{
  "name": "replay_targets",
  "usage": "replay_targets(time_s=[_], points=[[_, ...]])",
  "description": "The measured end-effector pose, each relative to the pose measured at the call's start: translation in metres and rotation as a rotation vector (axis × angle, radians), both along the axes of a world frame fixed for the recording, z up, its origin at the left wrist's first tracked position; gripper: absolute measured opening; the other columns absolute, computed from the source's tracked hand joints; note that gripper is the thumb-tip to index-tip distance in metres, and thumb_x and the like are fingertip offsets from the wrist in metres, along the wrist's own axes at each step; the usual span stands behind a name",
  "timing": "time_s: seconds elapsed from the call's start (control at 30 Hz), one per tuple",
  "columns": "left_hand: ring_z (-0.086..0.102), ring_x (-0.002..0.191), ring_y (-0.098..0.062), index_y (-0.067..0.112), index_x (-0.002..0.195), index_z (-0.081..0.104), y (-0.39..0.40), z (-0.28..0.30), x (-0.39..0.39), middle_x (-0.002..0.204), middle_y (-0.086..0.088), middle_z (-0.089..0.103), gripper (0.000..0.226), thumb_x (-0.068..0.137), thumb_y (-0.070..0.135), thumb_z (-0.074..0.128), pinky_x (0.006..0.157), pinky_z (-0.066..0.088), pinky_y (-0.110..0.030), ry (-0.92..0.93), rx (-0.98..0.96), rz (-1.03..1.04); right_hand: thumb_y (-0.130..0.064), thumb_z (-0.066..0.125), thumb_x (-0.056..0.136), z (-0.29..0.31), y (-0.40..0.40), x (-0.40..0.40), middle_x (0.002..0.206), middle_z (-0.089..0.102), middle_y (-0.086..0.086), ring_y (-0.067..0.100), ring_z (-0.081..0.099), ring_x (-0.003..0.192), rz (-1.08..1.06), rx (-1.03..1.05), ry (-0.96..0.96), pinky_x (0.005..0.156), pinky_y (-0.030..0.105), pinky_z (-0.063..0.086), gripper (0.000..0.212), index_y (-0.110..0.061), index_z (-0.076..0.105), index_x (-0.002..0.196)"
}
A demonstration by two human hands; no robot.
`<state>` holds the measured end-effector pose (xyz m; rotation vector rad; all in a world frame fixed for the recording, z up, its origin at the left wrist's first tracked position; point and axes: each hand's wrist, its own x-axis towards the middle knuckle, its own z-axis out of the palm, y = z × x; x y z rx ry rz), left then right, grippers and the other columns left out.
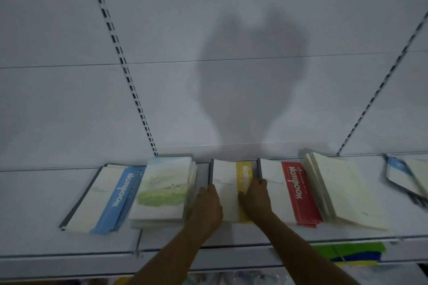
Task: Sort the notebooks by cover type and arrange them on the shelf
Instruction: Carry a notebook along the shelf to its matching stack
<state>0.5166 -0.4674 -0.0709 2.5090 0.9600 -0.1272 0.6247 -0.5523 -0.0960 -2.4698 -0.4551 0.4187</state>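
Six notebook stacks lie flat in a row on the white shelf: blue-band stack, green landscape stack, yellow-band stack, red-band stack, plain cream stack, and a blurred blue-patterned stack at far right. Two hands are present. Left hand rests fingers curled at the yellow-band stack's left edge; right hand lies on its right side, fingers partly spread. Whether either grips cannot be told. Coloured items show below the shelf.

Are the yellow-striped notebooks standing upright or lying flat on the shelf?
Lying flat: the yellow-striped notebooks show their cover face-up on the shelf, both hands resting on them.
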Motion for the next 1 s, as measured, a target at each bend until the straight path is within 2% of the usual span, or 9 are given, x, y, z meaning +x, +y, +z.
replay_targets(time_s=[0.17, 0.33, 0.43, 0.5, 0.6, 0.7, 0.77, 0.87, 1.0], points=[[0.044, 0.119, -0.029, 0.011, 0.134, 0.037, -0.001, -0.016, 0.004, 0.132, -0.014, 0.043, 0.043, 0.095, 0.023, 0.051, 0.094, 0.041, -0.036, 0.135, 0.139, -0.073, -0.026, 0.046, 0.095, -0.014, 0.005, -0.002, 0.127, 0.047, 0.012, 0.025, 0.052, 0.110, 0.143, -0.175, -0.189, 0.093, 0.036, 0.049, 0.033, -0.014, 0.046, 0.126], [0.042, 0.121, -0.031, 0.017, 0.133, 0.040, 0.012, -0.019, 0.014, 0.136, -0.011, 0.040, 0.043, 0.093, 0.027, 0.052, 0.093, 0.044, -0.043, 0.207, 0.257, -0.139, -0.021, 0.044, 0.097, -0.012, 0.007, -0.008, 0.143, 0.034, 0.014, 0.030, 0.036, 0.128, 0.296, -0.382, -0.395, 0.105, 0.041, 0.035, 0.031, -0.008, 0.055, 0.123], [0.033, 0.127, -0.031, 0.020, 0.129, 0.042, 0.017, -0.021, 0.020, 0.138, -0.006, 0.036, 0.037, 0.093, 0.017, 0.049, 0.095, 0.043, -0.046, 0.168, 0.251, -0.235, -0.015, 0.045, 0.096, -0.011, 0.012, -0.016, 0.137, 0.040, 0.014, 0.029, 0.038, 0.124, 0.310, -0.425, -0.346, 0.102, 0.040, 0.037, 0.028, -0.005, 0.056, 0.120], [0.036, 0.124, -0.029, 0.019, 0.122, 0.048, 0.021, -0.021, 0.025, 0.132, -0.005, 0.042, 0.031, 0.091, 0.013, 0.049, 0.094, 0.044, -0.046, 0.168, 0.260, -0.336, -0.012, 0.047, 0.094, -0.009, 0.014, -0.018, 0.132, 0.044, 0.014, 0.027, 0.044, 0.118, 0.297, -0.417, -0.289, 0.100, 0.038, 0.041, 0.028, -0.003, 0.056, 0.119], [0.047, 0.115, -0.026, 0.019, 0.117, 0.054, 0.029, -0.013, 0.034, 0.122, -0.004, 0.051, 0.034, 0.084, 0.023, 0.059, 0.092, 0.046, -0.045, 0.212, 0.234, -0.426, -0.015, 0.053, 0.091, -0.004, 0.015, -0.017, 0.127, 0.048, 0.013, 0.026, 0.050, 0.113, 0.263, -0.373, -0.219, 0.097, 0.036, 0.044, 0.030, -0.002, 0.056, 0.119], [0.052, 0.114, -0.024, 0.021, 0.118, 0.057, 0.032, -0.004, 0.042, 0.122, -0.002, 0.056, 0.034, 0.085, 0.028, 0.054, 0.096, 0.043, -0.042, 0.277, 0.186, -0.420, -0.023, 0.054, 0.090, 0.010, 0.007, -0.009, 0.123, 0.055, 0.011, 0.026, 0.058, 0.106, 0.210, -0.261, -0.084, 0.091, 0.033, 0.048, 0.033, -0.006, 0.058, 0.119], [0.051, 0.115, -0.025, 0.021, 0.116, 0.057, 0.027, 0.003, 0.049, 0.122, -0.003, 0.055, 0.031, 0.087, 0.029, 0.049, 0.095, 0.043, -0.042, 0.215, 0.174, -0.401, -0.026, 0.051, 0.092, 0.025, -0.009, -0.003, 0.124, 0.059, 0.010, 0.026, 0.059, 0.109, 0.177, -0.155, -0.004, 0.091, 0.032, 0.047, 0.037, -0.009, 0.058, 0.124], [0.053, 0.108, -0.025, 0.021, 0.109, 0.058, -0.004, 0.022, 0.068, 0.114, -0.004, 0.055, 0.024, 0.092, 0.031, 0.044, 0.086, 0.047, -0.037, -0.061, 0.170, -0.415, -0.019, 0.047, 0.094, 0.050, -0.049, 0.006, 0.109, 0.066, 0.011, 0.024, 0.061, 0.100, -0.017, 0.004, -0.089, 0.083, 0.028, 0.048, 0.030, -0.008, 0.064, 0.116], [0.059, 0.088, -0.019, 0.023, 0.088, 0.058, -0.087, 0.051, 0.091, 0.098, 0.002, 0.059, 0.013, 0.092, 0.032, 0.049, 0.068, 0.048, -0.031, -0.336, -0.056, -0.616, -0.021, 0.049, 0.093, 0.069, -0.128, 0.010, 0.096, 0.069, 0.009, 0.023, 0.062, 0.083, -0.288, 0.047, -0.161, 0.066, 0.023, 0.041, 0.025, -0.012, 0.064, 0.110]])
